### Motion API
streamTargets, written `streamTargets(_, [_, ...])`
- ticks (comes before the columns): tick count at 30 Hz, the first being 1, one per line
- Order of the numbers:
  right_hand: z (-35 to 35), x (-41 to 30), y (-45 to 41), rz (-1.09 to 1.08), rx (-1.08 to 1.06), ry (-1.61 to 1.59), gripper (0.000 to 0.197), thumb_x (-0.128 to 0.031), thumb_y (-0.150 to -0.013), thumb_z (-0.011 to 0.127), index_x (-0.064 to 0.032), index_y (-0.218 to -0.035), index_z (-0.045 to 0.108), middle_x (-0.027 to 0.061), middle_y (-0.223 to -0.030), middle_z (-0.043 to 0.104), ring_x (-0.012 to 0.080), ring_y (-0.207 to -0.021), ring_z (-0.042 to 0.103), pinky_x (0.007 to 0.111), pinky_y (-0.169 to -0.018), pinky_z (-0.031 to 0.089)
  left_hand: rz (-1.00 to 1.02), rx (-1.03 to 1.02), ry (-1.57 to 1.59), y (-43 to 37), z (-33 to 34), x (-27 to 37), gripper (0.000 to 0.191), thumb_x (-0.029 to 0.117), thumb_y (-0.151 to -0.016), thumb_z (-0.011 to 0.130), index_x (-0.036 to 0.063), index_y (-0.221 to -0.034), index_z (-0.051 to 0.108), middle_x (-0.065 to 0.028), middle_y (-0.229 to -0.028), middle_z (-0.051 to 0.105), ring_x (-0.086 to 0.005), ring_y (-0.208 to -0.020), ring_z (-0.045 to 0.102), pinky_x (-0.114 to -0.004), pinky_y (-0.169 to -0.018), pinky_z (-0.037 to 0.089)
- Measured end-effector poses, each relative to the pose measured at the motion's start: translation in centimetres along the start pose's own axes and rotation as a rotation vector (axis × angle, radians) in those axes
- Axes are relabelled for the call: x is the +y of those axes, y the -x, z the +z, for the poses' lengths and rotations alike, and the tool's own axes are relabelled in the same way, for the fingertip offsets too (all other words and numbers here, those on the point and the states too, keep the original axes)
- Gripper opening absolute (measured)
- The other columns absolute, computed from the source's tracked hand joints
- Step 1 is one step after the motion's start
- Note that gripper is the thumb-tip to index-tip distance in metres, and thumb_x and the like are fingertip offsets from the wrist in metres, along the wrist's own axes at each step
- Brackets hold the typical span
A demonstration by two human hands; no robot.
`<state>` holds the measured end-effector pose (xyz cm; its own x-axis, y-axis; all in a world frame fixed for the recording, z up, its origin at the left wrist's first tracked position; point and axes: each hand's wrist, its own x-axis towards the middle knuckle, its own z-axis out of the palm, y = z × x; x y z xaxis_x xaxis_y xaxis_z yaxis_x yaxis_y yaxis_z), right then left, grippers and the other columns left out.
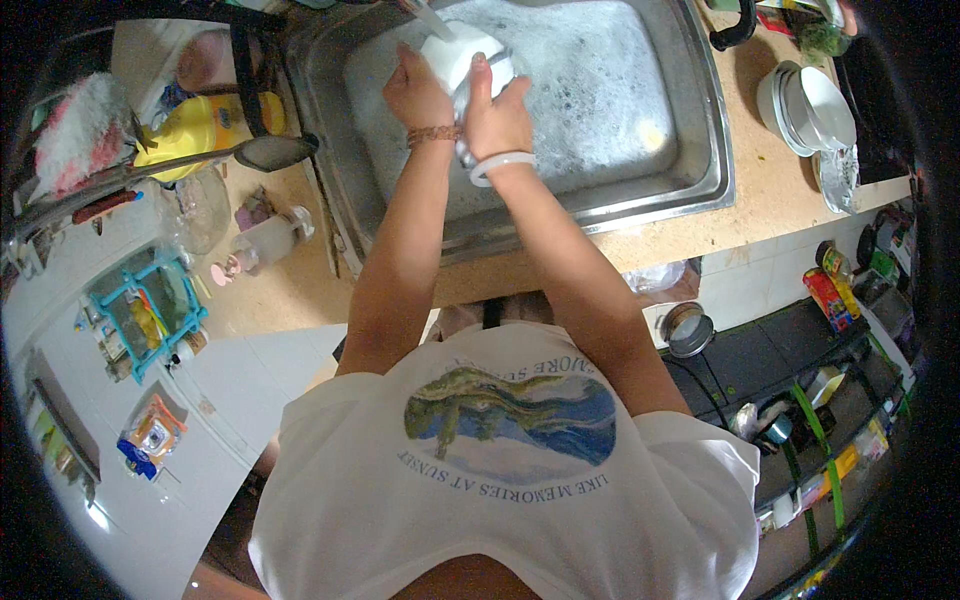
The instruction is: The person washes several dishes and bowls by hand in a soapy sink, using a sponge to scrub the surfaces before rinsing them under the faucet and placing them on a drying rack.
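Both of my hands are at the left part of a stainless steel sink (pixel 705 135) filled with foamy water (pixel 585 82). Between them is a white rounded dish (pixel 459 56), perhaps a bowl, directly below a faucet spout or water stream (pixel 433 19); I cannot tell which. My left hand (pixel 420 94) grips the near left side of the dish. My right hand (pixel 499 112) holds its right side, thumb up along it. A beaded bracelet (pixel 433 135) circles my left wrist and a pale bangle (pixel 502 166) my right. A small pale yellowish spot (pixel 652 137) shows in the water at right.
White bowls (pixel 821 109) stand nested on the right counter by crumpled foil (pixel 838 180). To the left are a yellow bottle (pixel 199 131), a clear pump bottle (pixel 262 244) and a dark pan-like utensil (pixel 276 152). A round metal pan (pixel 688 330) lies low at right, near a crowded rack (pixel 817 427).
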<state>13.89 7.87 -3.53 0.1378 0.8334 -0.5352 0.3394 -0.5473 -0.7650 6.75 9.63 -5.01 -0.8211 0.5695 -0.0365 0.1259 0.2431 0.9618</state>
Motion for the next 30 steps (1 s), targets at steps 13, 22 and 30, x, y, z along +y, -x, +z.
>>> streamTargets(13, [-1.5, 2.9, -5.1, -0.481, 0.072, 0.106, 0.033, -0.027, -0.084, 0.035, -0.0028, -0.104, 0.045, 0.0248, -0.081, 0.054, 0.0351, -0.079, 0.051, 0.040, -0.068, 0.040, -0.376, -0.148, -0.026, 0.6, 0.0, -1.0, 0.041, 0.031, -0.080, 0.043, -0.0079, -0.074, 0.056, -0.0109, -0.072, 0.057, -0.0200, -0.064, 0.054, -0.032, -0.057, 0.043])
streamTargets(22, [-7.5, 9.6, -7.6, 0.090, -0.093, -0.743, 0.033, -0.033, -0.084, 0.038, -0.0035, -0.088, 0.051, 0.0024, -0.067, 0.051, 0.0108, -0.064, 0.049, 0.025, -0.059, 0.040, -0.644, -0.097, 0.595, -1.3, 0.1, -3.7, 0.030, 0.022, -0.078, 0.046, -0.0010, -0.096, 0.051, -0.0115, -0.091, 0.056, -0.0232, -0.079, 0.057, -0.034, -0.068, 0.048])
streamTargets(30, [-7.4, 2.3, -2.6, -0.744, -0.364, -0.087, 0.030, -0.025, -0.072, 0.060, -0.0078, -0.096, 0.055, 0.0077, -0.085, 0.055, 0.0177, -0.077, 0.050, 0.029, -0.070, 0.040, -0.668, -0.268, 0.763, -2.1, 0.8, -4.9, 0.032, 0.023, -0.083, 0.034, -0.0029, -0.098, 0.046, -0.0141, -0.093, 0.053, -0.0244, -0.079, 0.056, -0.034, -0.066, 0.048])
